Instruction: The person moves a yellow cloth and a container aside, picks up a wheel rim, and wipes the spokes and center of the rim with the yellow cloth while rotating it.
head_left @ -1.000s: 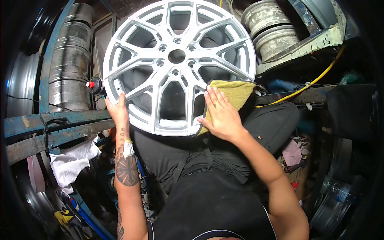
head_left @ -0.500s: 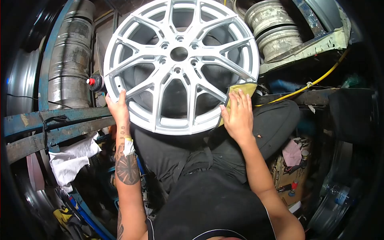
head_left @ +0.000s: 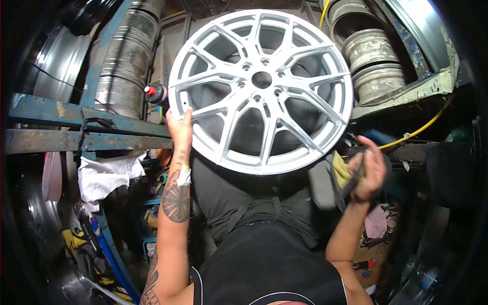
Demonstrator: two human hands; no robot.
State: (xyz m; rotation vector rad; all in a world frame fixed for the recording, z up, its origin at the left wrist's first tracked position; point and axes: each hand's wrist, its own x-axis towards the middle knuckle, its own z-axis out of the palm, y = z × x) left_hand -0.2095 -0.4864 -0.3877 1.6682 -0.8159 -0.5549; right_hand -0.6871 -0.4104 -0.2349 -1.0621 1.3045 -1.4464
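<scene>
A silver multi-spoke wheel rim [head_left: 277,117] leans face-up over my lap. My left hand [head_left: 180,129] is closed on its lower left edge, the thumb on the front face and the fingers behind. Off the rim's lower right edge, my right hand [head_left: 370,175] holds a yellow and dark grey cloth [head_left: 341,170]. That hand is turned sideways with its fingers partly spread, and the cloth hangs by the palm and thumb, slightly blurred.
A small dark bottle with a red cap [head_left: 156,93] stands left of the rim. Blue metal beams [head_left: 61,109] and a white rag [head_left: 109,175] lie farther left. Worn wheel barrels [head_left: 373,56] are stacked at upper right, above a yellow hose [head_left: 424,124].
My right hand has come off the rim's lower right edge, moving right and turning over with the cloth. My left hand keeps its hold. The whole view has shifted and tilted.
</scene>
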